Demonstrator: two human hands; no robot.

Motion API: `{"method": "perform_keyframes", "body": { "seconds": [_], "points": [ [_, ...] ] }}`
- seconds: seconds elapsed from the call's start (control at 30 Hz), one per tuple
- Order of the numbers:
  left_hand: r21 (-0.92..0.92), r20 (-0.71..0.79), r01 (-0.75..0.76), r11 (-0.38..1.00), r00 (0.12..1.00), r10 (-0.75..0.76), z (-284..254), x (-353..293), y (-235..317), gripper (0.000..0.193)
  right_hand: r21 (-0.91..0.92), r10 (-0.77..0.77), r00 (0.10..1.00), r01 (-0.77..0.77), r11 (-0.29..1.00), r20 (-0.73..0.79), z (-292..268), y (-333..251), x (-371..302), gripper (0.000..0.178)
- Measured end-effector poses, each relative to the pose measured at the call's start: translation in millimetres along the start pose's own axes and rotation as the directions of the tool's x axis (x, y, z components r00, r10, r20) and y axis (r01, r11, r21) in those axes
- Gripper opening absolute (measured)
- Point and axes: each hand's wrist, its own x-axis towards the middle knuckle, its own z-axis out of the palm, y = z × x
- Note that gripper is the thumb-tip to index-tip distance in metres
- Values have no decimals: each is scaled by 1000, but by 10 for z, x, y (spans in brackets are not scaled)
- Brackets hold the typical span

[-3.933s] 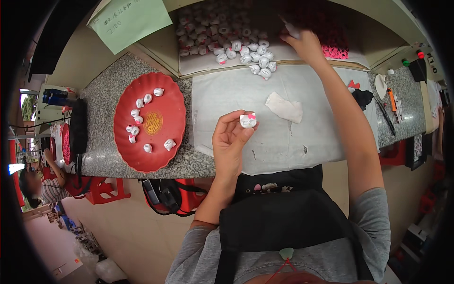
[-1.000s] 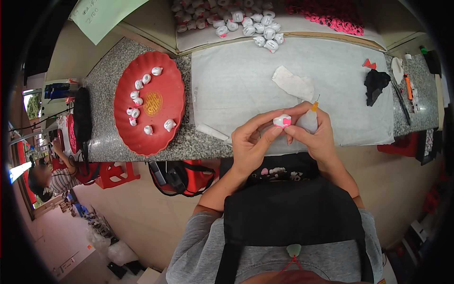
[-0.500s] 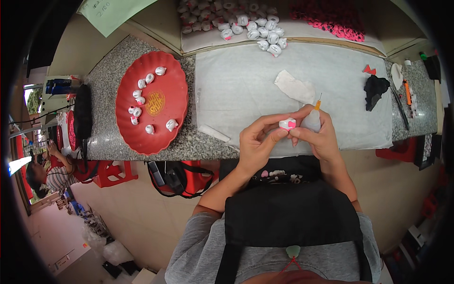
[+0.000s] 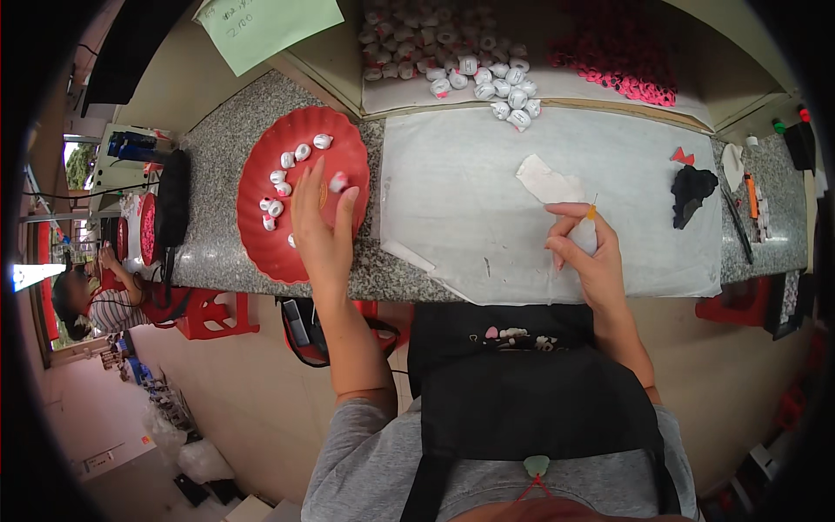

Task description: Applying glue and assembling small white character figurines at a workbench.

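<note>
Speckled bench (image 4: 209, 143), partly covered by white sheet (image 4: 452, 183). Left of sheet: red scalloped tray (image 4: 253, 187), placed. Right of sheet: orange tool (image 4: 751, 198) and slender black tool (image 4: 739, 230), laid.

A small-parts workshop: speckled bench (image 4: 213, 170), heap of white pieces (image 4: 468, 66), needle-tipped bottle (image 4: 585, 237).
</note>
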Motion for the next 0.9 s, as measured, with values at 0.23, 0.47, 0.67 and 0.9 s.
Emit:
{"method": "perform_keyframes", "body": {
  "seconds": [0.23, 0.47, 0.67, 0.9],
  "points": [
    [-57, 258, -495, 867, 832, 492, 1035, 304, 592, 24, 151, -79, 995, 86, 985, -56, 27, 19, -79, 33],
    [216, 239, -581, 785, 811, 534, 1597, 401, 555, 18, 76, -119, 992, 122, 990, -46, -114, -42, -184, 24],
    [-300, 251, -252, 920, 910, 331, 1283, 311, 640, 17, 77, -181, 977, 190, 979, -108, -203, -175, -175, 33],
    [-692, 688, 679, 246, 723, -60, 831, -173, 577, 21, 0, -254, 943, 260, 965, -216, -162, -309, -228, 34]
  ]
}}
